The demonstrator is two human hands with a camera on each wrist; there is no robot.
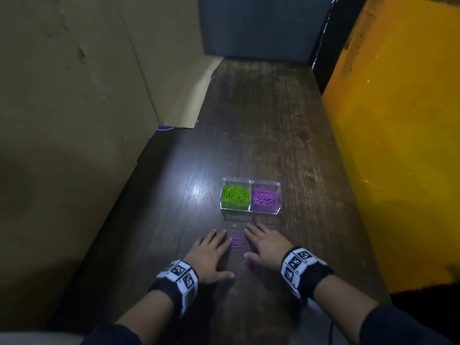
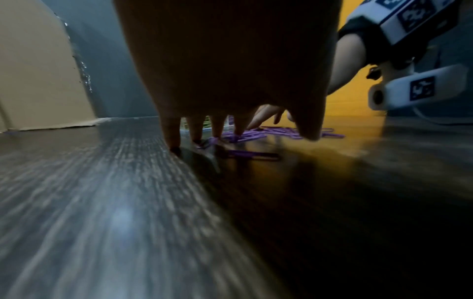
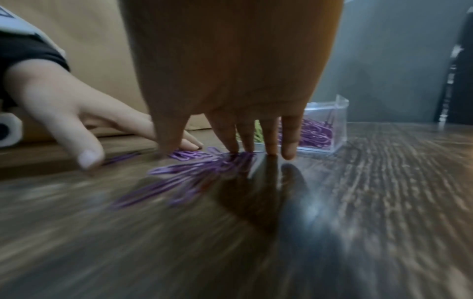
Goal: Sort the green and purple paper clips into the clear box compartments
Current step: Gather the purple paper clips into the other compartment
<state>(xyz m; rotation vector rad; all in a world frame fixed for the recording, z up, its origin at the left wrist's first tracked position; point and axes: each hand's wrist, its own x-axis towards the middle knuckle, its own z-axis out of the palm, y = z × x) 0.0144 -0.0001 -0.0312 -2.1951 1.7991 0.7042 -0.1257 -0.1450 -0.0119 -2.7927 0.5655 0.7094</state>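
Head view: the left hand (image 1: 210, 253) and right hand (image 1: 267, 246) lie flat on the dark wood-grain table (image 1: 273, 120), fingers spread and straight, flanking a loose scatter of purple wire paper clips (image 1: 237, 240) on the near half, midway between the table's side edges. Just beyond stands the clear plastic two-compartment box (image 1: 251, 212): green wire paper clips (image 1: 236, 193) fill its left compartment, more purple ones its right. No green clips show loose. The black-and-white square-patterned wristbands (image 1: 300, 263) carry coded markers only; no readable writing or brand.

Left wrist view: the fingertips (image 2: 175, 146) touch the table by the purple clips (image 2: 256, 134). One clip lies apart, nearer the camera; a sweep inward would probably miss it.

Right wrist view: the fingertips (image 3: 271, 150) press down at the pile's edge, the box (image 3: 330, 125) close behind. Raking flat hands together could skid the thin clips under the fingers, or tangle them into a clump that spills green-side when dropped.
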